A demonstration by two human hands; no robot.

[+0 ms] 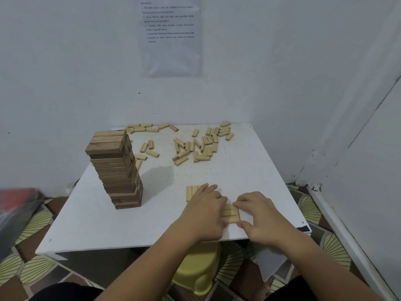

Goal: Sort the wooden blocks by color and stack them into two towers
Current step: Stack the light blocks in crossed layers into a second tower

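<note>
Pale rectangular blocks (231,213), flat row: left hand (204,210) presses, right hand (258,216) pinches.

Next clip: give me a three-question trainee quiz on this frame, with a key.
1. True or false: the dark tower stands left of both hands.
2. What colour are the loose blocks at the far side of the table? A) dark B) light C) red
3. Fill in: the row between the left hand and right hand lies ___ on the table.
Key: 1 true; 2 B; 3 flat.
</note>
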